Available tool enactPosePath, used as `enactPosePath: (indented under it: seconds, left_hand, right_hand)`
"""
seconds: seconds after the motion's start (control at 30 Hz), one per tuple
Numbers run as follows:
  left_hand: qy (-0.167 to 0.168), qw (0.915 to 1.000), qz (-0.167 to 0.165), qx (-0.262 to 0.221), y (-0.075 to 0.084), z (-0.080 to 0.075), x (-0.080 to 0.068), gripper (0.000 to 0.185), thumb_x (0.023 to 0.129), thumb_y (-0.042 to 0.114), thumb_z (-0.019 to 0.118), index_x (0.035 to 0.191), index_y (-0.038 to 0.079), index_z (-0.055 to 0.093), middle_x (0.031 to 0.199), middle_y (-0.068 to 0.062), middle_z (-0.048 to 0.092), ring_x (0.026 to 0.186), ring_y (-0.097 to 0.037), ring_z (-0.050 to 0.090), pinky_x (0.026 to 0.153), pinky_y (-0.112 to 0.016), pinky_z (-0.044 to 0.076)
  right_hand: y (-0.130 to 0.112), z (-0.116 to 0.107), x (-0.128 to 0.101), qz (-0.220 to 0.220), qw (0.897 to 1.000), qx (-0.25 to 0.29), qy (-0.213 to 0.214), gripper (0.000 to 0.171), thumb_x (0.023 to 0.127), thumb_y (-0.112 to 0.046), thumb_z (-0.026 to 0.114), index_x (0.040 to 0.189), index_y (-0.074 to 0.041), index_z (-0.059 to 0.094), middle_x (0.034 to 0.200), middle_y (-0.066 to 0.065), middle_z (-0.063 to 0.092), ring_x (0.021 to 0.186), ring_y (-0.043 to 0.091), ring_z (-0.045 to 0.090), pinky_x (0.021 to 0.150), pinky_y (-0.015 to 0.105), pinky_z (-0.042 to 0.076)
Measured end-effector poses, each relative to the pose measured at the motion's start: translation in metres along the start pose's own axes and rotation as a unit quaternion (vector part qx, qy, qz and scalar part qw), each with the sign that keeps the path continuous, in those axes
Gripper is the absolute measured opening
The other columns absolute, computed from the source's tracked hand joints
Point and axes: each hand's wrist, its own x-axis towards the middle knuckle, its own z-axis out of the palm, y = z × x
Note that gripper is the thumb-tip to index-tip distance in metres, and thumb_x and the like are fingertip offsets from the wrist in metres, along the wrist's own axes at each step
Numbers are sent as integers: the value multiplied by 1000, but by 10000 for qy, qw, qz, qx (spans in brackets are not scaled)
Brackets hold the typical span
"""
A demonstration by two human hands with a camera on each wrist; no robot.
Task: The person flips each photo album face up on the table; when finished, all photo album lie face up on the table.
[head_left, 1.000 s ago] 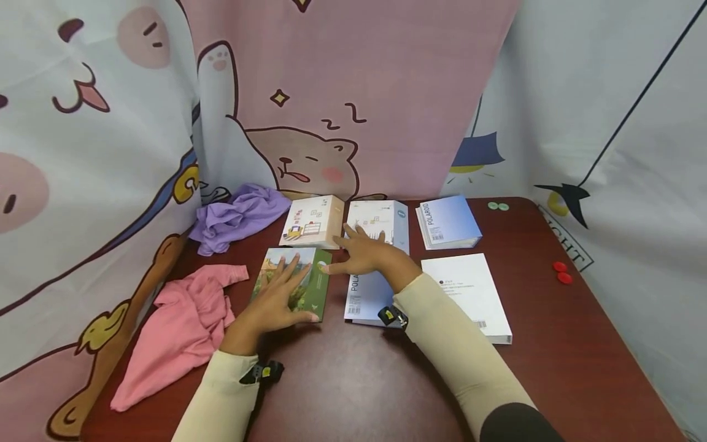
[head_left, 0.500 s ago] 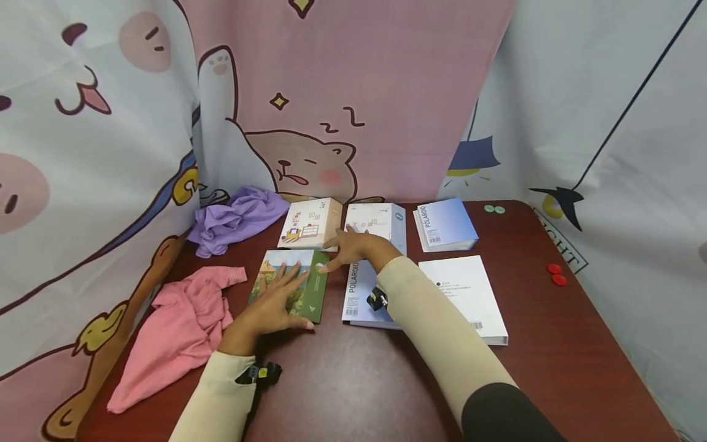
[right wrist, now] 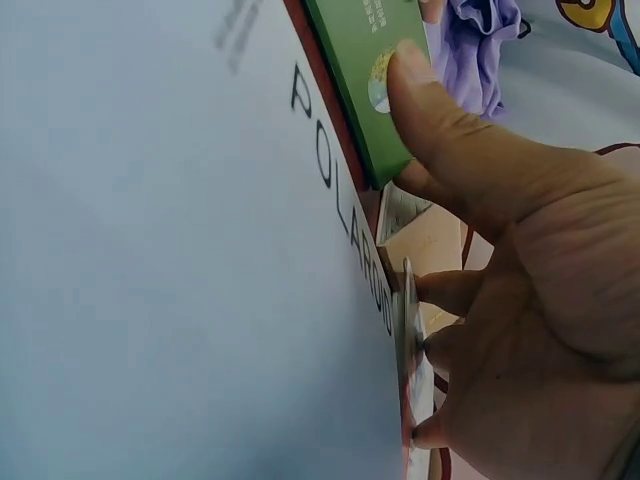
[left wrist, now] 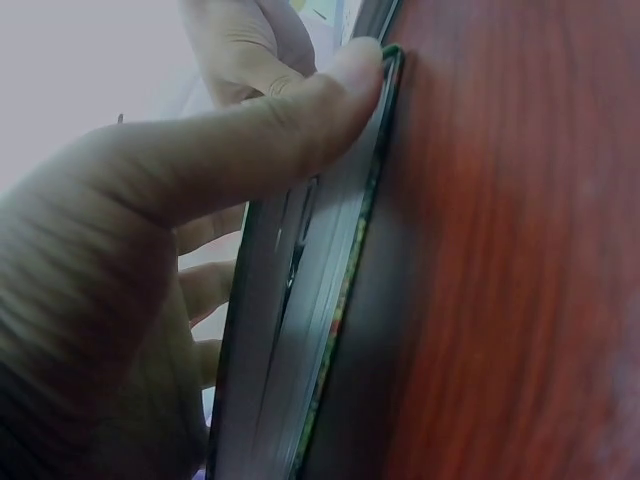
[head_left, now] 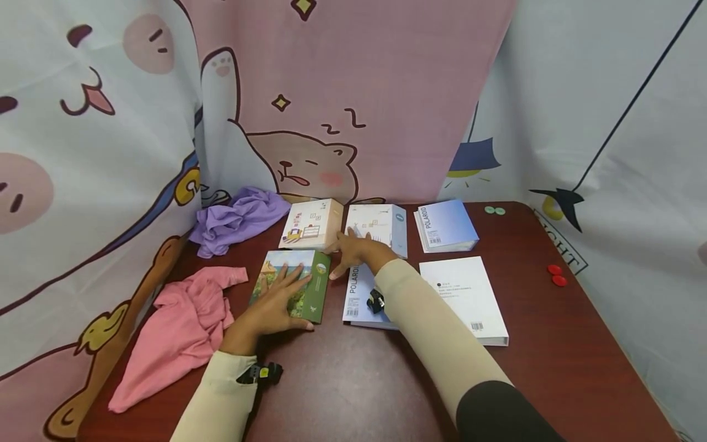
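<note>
Left hand (head_left: 270,307) lies flat on the green book (head_left: 309,294), fingers spread over the cover and thumb pressed along its near edge; the left wrist view shows that thumb (left wrist: 300,120) against the book's edge on the red-brown table (head_left: 342,380). It looks the same as a second ago, so the book is pinned, not lifted.

Right hand (head_left: 356,250) has slid forward and left across the blue Polaroid book (head_left: 359,298). Its thumb (right wrist: 430,110) now touches the far right corner of the green book, and its fingers reach between the cream box (head_left: 312,224) and the white-blue box (head_left: 381,224). Fingers loosely bent, gripping nothing.

Judgement: both hands now bracket the green book, so work centres on it, likely squaring or shifting it.

Pink cloth (head_left: 177,331) lies just left of the green book, purple cloth (head_left: 237,218) sits further back, white book (head_left: 464,298) to the right.
</note>
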Motion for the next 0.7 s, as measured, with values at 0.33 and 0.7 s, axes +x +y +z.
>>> enactPosePath:
  seconds: [0.33, 0.7]
  left_hand:
    - [-128, 9990, -123, 408, 4, -3, 3, 109, 75, 58, 97, 165, 16, 51, 179, -13, 34, 166, -56, 18, 115, -95, 10]
    - [504, 9950, 581, -640, 10, -10, 2, 97, 81, 35, 97, 164, 10, 52, 175, -18, 41, 160, -55, 36, 128, -71, 32]
  right_hand:
    - [0, -5, -2, 48, 9990, 257, -363, 78, 95, -38, 86, 165, -34, 51, 187, 9, 4, 172, 37, -13, 137, 67, -3]
    - [7, -13, -19, -1085, 9843, 1393, 0, 66, 98, -20, 84, 155, -12, 52, 162, 16, 57, 157, 35, 48, 130, 53, 39]
